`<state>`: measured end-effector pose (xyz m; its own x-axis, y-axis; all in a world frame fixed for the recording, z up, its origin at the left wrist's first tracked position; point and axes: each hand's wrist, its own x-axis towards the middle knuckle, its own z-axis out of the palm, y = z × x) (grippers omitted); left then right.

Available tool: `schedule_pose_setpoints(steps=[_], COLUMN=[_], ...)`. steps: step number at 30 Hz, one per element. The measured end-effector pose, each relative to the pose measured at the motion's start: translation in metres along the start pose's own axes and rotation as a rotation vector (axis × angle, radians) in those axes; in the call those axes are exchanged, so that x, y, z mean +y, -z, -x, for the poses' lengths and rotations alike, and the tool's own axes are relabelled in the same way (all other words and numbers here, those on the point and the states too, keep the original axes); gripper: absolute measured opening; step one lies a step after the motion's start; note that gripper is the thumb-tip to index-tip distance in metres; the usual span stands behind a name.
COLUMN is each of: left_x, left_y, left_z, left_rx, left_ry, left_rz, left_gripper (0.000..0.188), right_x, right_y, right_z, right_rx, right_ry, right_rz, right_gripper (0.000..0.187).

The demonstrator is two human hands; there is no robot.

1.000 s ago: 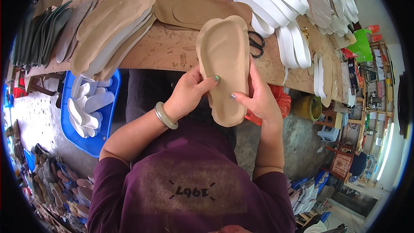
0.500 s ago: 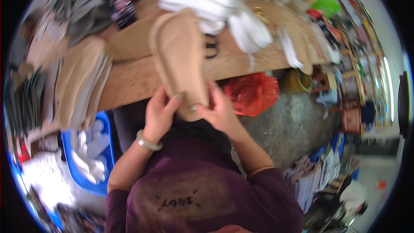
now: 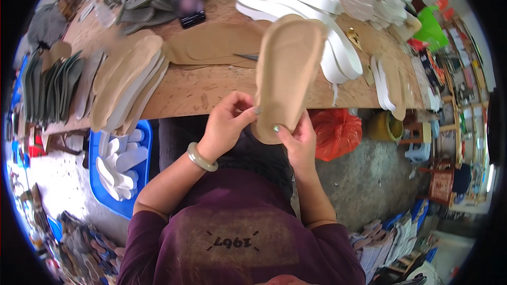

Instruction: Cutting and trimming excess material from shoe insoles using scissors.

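Observation:
A tan shoe insole [image 3: 288, 68] with a raised rim is up in front of me, its narrower end toward my body. My left hand [image 3: 229, 124] pinches the left edge of that end between thumb and fingers. On the opposite edge my right hand [image 3: 299, 140] grips it, thumb lying on the upper face. Behind the insole, a pair of scissors shows only its dark pointed blades [image 3: 245, 56]; the handles are hidden. They rest by a flat tan sheet [image 3: 206, 42] on the wooden table [image 3: 182, 95].
Stacked tan and white insoles [image 3: 124, 82] stand at the table's left, beside grey ones [image 3: 55, 87]. White strips [image 3: 296, 2] and a phone [image 3: 187, 2] lie farther back. Below are a blue tub [image 3: 124, 211] of white pieces and a red plastic bag [image 3: 338, 134].
In the picture, the insole and both hands sit farther right, and the table's contents have shifted too as the view turned. Both hands still hold the insole's lower end.

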<state>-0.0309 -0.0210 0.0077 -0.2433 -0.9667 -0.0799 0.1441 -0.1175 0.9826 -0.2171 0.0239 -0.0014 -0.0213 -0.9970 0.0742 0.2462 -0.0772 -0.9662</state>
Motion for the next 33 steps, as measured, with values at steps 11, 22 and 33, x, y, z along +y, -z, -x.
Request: schedule_pose_setpoints(steps=[11, 22, 33], left_x=[0.007, 0.021, 0.003], left_y=[0.007, 0.009, 0.013], left_z=[0.001, -0.003, -0.009], left_rx=[-0.134, -0.115, -0.162], left_ry=[0.096, 0.126, 0.229], left_rz=[0.502, 0.294, 0.649], left_gripper=[0.012, 0.01, 0.012], right_x=[0.006, 0.01, -0.001], right_y=[-0.011, -0.009, -0.011], right_z=[-0.002, 0.004, 0.002], right_rx=[-0.009, 0.042, 0.027], right_ry=[0.005, 0.073, -0.072], right_rz=[-0.105, -0.021, -0.156], right_gripper=[0.063, 0.059, 0.062])
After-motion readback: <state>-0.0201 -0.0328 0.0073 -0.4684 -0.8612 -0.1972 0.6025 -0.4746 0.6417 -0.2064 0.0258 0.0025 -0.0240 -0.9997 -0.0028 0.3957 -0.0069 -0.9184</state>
